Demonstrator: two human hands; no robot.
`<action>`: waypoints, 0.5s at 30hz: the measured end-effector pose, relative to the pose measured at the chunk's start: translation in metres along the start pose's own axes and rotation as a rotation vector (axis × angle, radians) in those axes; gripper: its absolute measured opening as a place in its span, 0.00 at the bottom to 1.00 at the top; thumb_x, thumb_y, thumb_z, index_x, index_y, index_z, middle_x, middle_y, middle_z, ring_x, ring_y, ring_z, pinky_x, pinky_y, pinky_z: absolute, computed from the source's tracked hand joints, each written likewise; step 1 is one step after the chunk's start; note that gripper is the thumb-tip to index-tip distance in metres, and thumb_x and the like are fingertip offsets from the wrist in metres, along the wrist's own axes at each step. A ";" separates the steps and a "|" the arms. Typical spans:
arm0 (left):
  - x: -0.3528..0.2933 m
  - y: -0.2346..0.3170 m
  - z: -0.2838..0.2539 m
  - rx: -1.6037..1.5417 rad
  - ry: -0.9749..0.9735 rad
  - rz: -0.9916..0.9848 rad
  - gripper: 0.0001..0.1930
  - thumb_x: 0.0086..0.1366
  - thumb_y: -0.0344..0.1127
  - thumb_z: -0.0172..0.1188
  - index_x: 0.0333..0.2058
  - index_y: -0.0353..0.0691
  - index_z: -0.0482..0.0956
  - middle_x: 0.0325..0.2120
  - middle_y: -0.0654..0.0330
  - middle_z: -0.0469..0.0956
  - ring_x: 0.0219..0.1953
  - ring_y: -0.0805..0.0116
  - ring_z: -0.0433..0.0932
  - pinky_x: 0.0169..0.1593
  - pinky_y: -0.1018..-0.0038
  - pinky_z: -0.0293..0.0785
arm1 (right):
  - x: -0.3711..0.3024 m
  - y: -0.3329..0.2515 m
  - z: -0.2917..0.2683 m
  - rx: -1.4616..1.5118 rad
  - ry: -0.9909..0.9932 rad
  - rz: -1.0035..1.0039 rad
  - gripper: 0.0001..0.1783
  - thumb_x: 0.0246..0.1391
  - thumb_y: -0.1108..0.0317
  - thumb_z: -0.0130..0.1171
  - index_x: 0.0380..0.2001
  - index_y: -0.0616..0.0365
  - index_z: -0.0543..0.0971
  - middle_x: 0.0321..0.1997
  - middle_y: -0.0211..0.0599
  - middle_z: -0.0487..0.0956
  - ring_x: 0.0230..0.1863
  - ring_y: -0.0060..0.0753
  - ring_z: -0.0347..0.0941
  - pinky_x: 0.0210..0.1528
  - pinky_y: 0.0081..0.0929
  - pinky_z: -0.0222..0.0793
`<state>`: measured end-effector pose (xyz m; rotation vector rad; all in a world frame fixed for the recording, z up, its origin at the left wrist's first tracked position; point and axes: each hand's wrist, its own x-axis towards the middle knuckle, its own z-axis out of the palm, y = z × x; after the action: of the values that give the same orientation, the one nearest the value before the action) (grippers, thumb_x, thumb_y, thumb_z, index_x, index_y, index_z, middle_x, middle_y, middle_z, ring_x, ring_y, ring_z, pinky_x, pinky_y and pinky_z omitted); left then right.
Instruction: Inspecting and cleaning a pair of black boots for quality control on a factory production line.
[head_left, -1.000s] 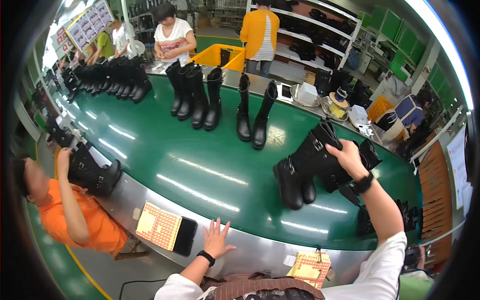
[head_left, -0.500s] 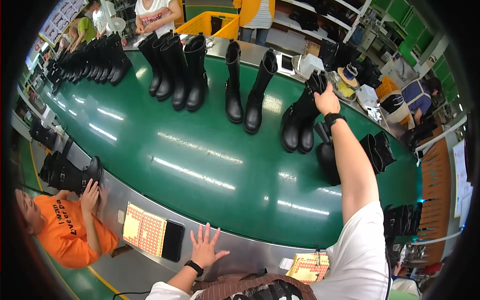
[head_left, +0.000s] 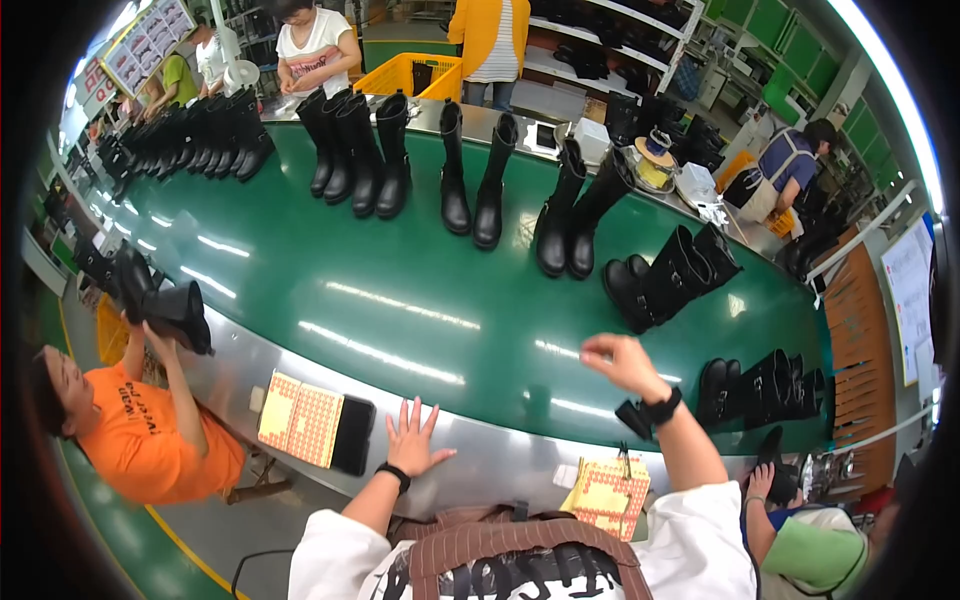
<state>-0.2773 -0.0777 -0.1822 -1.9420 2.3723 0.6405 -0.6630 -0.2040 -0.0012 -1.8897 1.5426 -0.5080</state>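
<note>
My left hand (head_left: pixel 412 440) lies flat on the metal table edge, fingers spread, holding nothing. My right hand (head_left: pixel 622 362) hovers over the green tabletop (head_left: pixel 480 340), fingers loosely bent with nothing visible in them. A small dark piece (head_left: pixel 632 420) shows beside that wrist; I cannot tell what it is. Beyond the right hand stands a pair of black boots (head_left: pixel 575 215). Closer to it, buckled black boots (head_left: pixel 665 280) lean to the right. Between my hands and the left co-worker are printed yellow sheets (head_left: pixel 300 420) and a black phone-like slab (head_left: pixel 353 436).
More black boots (head_left: pixel 360 150) line the far side, with others (head_left: pixel 765 385) at the right end. Yellow sticker sheets (head_left: pixel 608 495) lie before me. A person in orange (head_left: pixel 160 440) holds a boot (head_left: pixel 170 305) at left. A yellow crate (head_left: pixel 410 75) stands beyond the table.
My right hand has let go of the boot tops and drawn back toward me. The view has shifted. The person in orange has raised a boot off the edge. My left hand stays flat.
</note>
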 end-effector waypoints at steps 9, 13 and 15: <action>0.008 0.010 -0.009 0.040 -0.097 -0.123 0.58 0.40 0.73 0.66 0.68 0.58 0.53 0.69 0.50 0.45 0.72 0.45 0.37 0.67 0.38 0.34 | -0.222 -0.022 0.049 0.384 -0.499 0.350 0.14 0.61 0.61 0.55 0.40 0.60 0.81 0.35 0.37 0.82 0.36 0.26 0.78 0.40 0.26 0.73; 0.019 0.014 -0.014 0.143 -0.198 -0.107 0.60 0.38 0.74 0.66 0.68 0.61 0.50 0.69 0.48 0.47 0.71 0.42 0.39 0.64 0.33 0.44 | -0.291 0.002 0.082 0.207 -0.687 0.395 0.13 0.60 0.61 0.53 0.35 0.60 0.80 0.32 0.32 0.82 0.35 0.23 0.78 0.38 0.21 0.71; 0.023 0.014 -0.012 0.237 -0.189 -0.042 0.58 0.42 0.74 0.63 0.68 0.51 0.53 0.67 0.40 0.50 0.70 0.39 0.41 0.64 0.34 0.44 | -0.330 0.029 0.105 0.236 -0.678 0.474 0.15 0.57 0.59 0.54 0.36 0.60 0.80 0.33 0.38 0.82 0.38 0.30 0.77 0.42 0.27 0.71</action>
<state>-0.2931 -0.1011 -0.1732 -1.7459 2.1766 0.4902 -0.6939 0.1362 -0.0646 -1.2593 1.3195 0.1536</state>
